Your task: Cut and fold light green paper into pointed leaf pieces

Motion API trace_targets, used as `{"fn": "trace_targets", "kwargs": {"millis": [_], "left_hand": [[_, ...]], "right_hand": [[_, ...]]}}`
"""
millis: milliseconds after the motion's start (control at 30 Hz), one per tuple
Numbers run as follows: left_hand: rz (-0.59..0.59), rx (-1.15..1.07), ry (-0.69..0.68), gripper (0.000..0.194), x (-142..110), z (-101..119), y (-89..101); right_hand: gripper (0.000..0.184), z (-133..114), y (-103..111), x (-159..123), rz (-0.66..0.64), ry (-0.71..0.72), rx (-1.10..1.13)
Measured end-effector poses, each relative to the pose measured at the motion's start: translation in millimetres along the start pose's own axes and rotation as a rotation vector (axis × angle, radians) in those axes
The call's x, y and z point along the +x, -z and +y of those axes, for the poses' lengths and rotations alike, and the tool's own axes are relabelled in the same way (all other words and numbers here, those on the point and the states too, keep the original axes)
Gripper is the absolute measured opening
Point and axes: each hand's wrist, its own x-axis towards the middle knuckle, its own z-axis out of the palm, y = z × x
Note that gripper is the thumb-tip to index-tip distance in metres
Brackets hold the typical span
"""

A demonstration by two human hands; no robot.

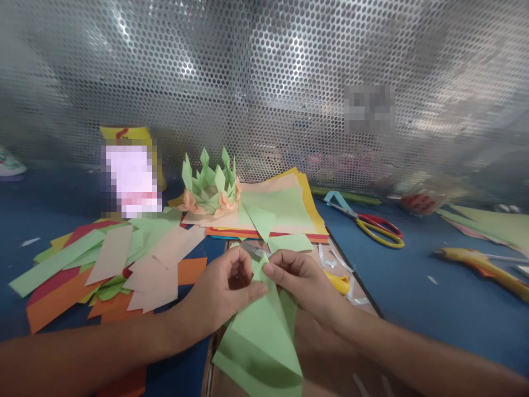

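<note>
My left hand (225,289) and my right hand (300,278) meet at the centre, both pinching the top of a folded light green paper (262,336) that hangs toward me in a pointed, fanned shape. The fingers of each hand are curled tight on the paper's upper tip. Something yellow (339,282) lies just right of my right hand, partly hidden by it. Beyond the hands stands a green and peach folded paper crown (211,190) on a stack of coloured sheets (285,212).
Loose strips and scraps of green, peach, orange and red paper (115,259) spread at the left. Scissors with red and yellow handles (374,225) lie at the right, a yellow glue gun (483,264) farther right. A perforated metal screen (264,82) closes the back of the blue table (413,286).
</note>
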Motion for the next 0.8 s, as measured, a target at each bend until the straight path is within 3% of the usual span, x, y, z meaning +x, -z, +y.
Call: {"fn": "trace_targets", "kwargs": {"millis": [333,567,800], "left_hand": [[-0.015,0.158,-0.044,0.019,-7.7,7.7,0.6],[-0.022,0.150,-0.038,0.020,-5.7,4.8,1.8],[0.035,0.090,0.001,0.022,-4.4,7.4,1.7]], "right_hand": [[0.028,5.0,-2.6,0.5,-0.003,0.037,0.123],[0.028,4.0,-2.6,-1.3,0.067,0.021,0.116],[0.021,5.9,-0.1,0.4,0.122,0.117,0.135]]}}
